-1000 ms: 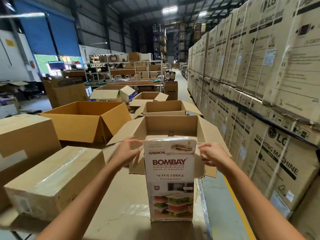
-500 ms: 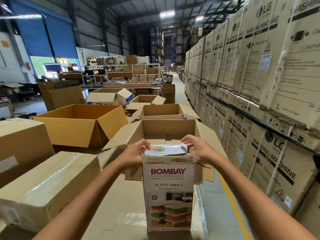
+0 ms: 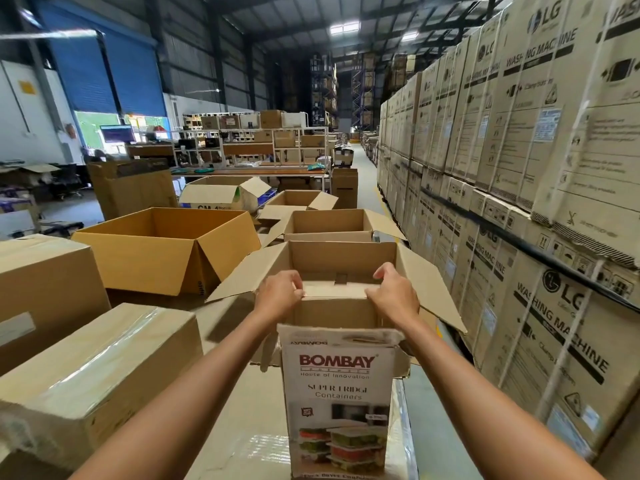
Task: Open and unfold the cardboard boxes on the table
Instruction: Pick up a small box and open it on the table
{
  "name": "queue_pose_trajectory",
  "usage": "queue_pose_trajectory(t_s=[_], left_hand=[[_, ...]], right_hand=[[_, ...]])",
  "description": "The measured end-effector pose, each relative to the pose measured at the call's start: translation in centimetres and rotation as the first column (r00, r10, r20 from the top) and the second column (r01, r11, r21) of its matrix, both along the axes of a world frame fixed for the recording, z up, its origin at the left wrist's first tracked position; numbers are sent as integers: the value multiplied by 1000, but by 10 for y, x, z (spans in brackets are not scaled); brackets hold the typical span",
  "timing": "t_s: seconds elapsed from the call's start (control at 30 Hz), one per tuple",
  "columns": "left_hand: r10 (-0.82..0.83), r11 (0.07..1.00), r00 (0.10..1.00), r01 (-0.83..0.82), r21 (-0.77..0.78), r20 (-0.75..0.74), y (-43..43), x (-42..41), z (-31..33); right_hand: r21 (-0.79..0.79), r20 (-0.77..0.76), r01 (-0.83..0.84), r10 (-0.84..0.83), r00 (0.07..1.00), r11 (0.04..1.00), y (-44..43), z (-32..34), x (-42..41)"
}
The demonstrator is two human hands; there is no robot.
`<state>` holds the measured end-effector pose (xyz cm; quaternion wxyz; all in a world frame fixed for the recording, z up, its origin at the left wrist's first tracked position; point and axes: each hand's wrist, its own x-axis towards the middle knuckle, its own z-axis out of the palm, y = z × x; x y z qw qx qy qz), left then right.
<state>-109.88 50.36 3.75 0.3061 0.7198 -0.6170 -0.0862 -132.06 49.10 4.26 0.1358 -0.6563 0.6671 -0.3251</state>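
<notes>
Fingers [image 3: 293, 281] now on lifted far flap [image 3: 334, 291].

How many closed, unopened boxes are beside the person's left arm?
2: a taped box nearest, low left; another closed box behind it. More may lie out of frame.

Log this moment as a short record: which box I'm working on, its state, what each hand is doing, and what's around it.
box in work: Bombay container box, standing upright
top: open, near flap folded toward the camera
left hand: grips the left end of the far flap
right hand: grips the same flap's right end
behind: open brown box, flaps spread
left: taped box, sealed
right: stacked washing machine cartons
</notes>
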Motion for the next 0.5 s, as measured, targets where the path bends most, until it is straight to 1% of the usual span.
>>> queue_pose_trajectory(t_s=[0.07,0.1,0.23,0.3,0.4,0.43,0.47,0.5], left_hand=[[12,1000,1000,-11,16,-28,-1,0,-6],[14,1000,1000,-14,16,-12,-1,0,-6],[3,998,990,6,-64,144,4,-6,5],[-29,992,983,50,-114,180,11,-9,12],[-124,963,985,148,-225,117,30,-10,22],[-167,952,981,186,-241,97,39,-9,26],[-224,946,971,236,-222,80,48,-7,29],[-296,939,954,300,-166,49,56,-6,31]], right_hand=[[-41,-70,-22,19,997,999,1,0,1],[-64,-95,-39,33,995,997,2,2,2],[-155,-129,-125,106,986,980,6,10,3],[-176,-133,-186,164,977,967,10,13,1],[-206,-111,-309,292,950,929,23,18,-7],[-204,-114,-354,337,935,913,29,20,-10],[-189,-105,-402,389,915,896,35,23,-12],[-160,-82,-457,450,889,875,42,25,-14]])
